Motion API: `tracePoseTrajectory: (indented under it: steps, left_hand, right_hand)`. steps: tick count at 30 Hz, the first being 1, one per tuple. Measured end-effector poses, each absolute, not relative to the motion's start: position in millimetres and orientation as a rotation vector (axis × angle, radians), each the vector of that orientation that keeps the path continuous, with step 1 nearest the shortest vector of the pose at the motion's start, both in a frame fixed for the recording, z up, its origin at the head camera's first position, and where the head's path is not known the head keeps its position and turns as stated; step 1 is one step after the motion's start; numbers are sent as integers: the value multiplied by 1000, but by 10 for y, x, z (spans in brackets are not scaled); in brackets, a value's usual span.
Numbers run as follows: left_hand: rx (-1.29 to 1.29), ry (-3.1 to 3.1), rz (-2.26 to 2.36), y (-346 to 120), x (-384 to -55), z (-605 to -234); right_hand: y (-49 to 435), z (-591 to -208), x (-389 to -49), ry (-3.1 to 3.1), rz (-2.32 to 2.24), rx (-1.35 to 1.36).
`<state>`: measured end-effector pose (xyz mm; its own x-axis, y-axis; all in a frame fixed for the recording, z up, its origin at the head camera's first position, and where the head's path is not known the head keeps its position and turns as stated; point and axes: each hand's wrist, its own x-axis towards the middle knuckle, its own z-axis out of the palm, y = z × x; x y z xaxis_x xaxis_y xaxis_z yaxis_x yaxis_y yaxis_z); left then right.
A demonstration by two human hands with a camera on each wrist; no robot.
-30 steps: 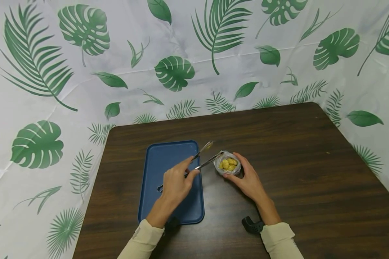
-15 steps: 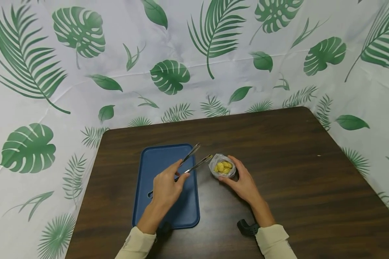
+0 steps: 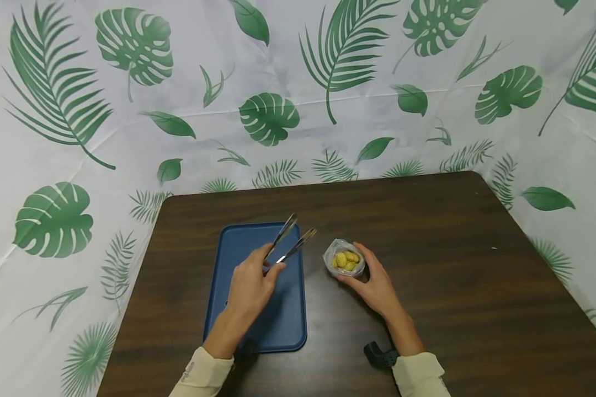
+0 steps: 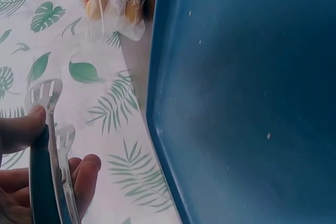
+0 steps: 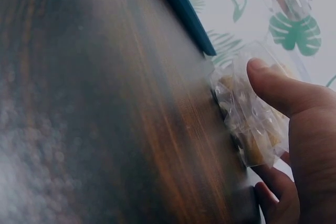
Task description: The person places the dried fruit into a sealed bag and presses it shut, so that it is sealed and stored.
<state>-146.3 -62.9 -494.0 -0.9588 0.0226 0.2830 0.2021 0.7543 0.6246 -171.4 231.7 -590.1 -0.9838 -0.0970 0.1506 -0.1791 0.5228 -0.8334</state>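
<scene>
My left hand (image 3: 250, 284) holds a pair of metal tongs (image 3: 296, 246) above the blue tray. The two arms of the tongs stand apart, with nothing seen between their tips. In the left wrist view, the thumb and fingers lie on either side of the tongs (image 4: 54, 177), whose ends are slotted. To the right of the tray, my right hand (image 3: 374, 286) grips a clear plastic bag (image 3: 330, 268) at its side. Several yellow, lumpy pieces (image 3: 345, 259) fill the bag, whose mouth faces up. Through the crinkled plastic bag (image 5: 247, 114) they show only dimly in the right wrist view.
The blue tray (image 3: 285, 325) lies on a dark wood-grain table (image 3: 427, 237), and a few pale crumbs dot it in the left wrist view. A leaf-patterned sheet (image 3: 203, 138) hangs behind the table. A small pale speck (image 3: 494, 248) lies on the right of the table.
My left hand has drawn the tongs leftward, away from the bag and farther over the tray. The right hand keeps its hold on the bag. The head view has shifted slightly.
</scene>
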Motion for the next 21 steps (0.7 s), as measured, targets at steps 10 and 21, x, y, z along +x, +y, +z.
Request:
tracePoseTrajectory:
  steps: [10, 21]
  left_hand:
    - [-120, -2664, -954, -741, -1454, -4887]
    - [-33, -2641, -869, -880, -1467, -4866]
  right_hand:
    - [2324, -5901, -1680, -2684, 1455, 230]
    - [2340, -5905, -1696, -2676, 1455, 232]
